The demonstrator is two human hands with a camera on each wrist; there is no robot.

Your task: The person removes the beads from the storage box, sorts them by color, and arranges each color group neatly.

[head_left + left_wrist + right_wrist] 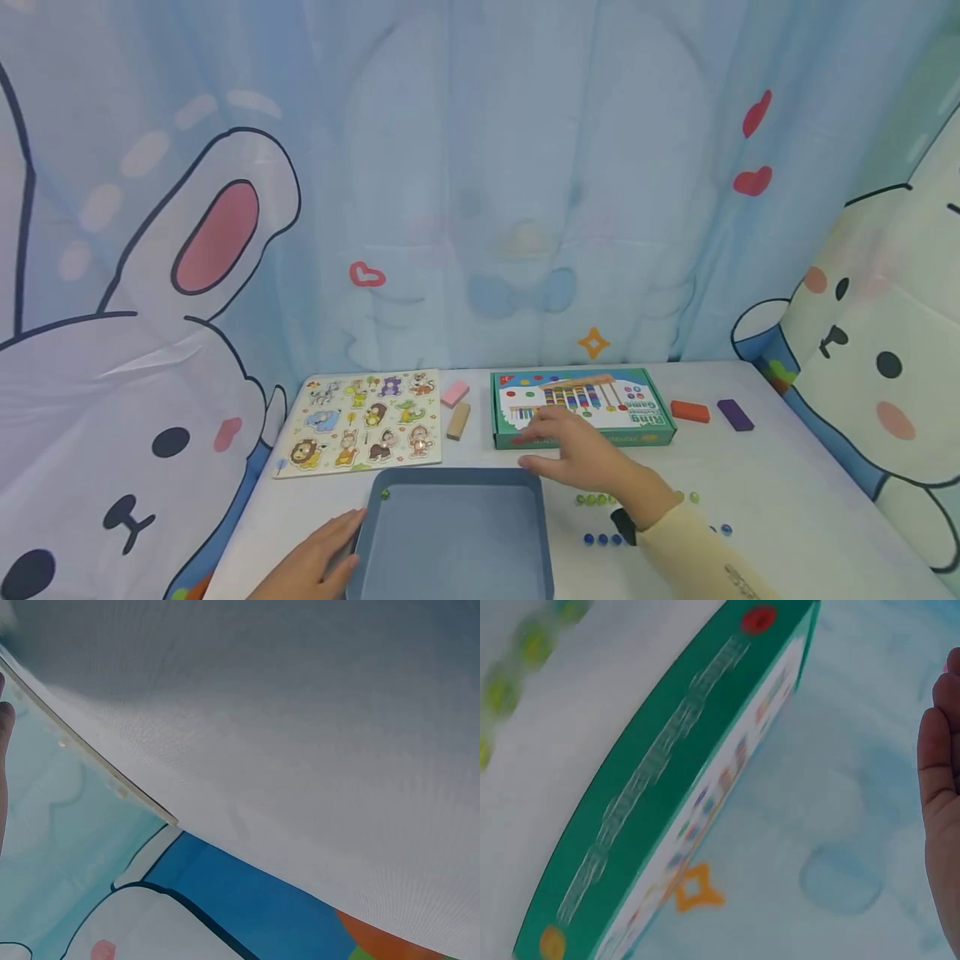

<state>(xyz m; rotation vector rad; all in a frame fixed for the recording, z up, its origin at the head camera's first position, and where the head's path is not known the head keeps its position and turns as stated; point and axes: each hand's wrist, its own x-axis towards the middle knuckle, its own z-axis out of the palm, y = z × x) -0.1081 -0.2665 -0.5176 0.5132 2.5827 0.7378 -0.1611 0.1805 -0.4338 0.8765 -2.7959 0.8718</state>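
Note:
A blue-grey tray lies at the table's near edge, with one green marble in its far left corner. My left hand rests along the tray's left rim, its fingers fairly straight. Beyond the tray's far right corner, my right hand hovers in front of the green game box, thumb apart from the fingers and nothing seen between them. Right of the tray lie a row of green marbles and a row of blue marbles; the right forearm hides part of both rows.
A wooden animal puzzle board lies at the back left. Beside it are a pink block and a tan block. An orange block and a purple block sit right of the box. A printed curtain hangs behind the table.

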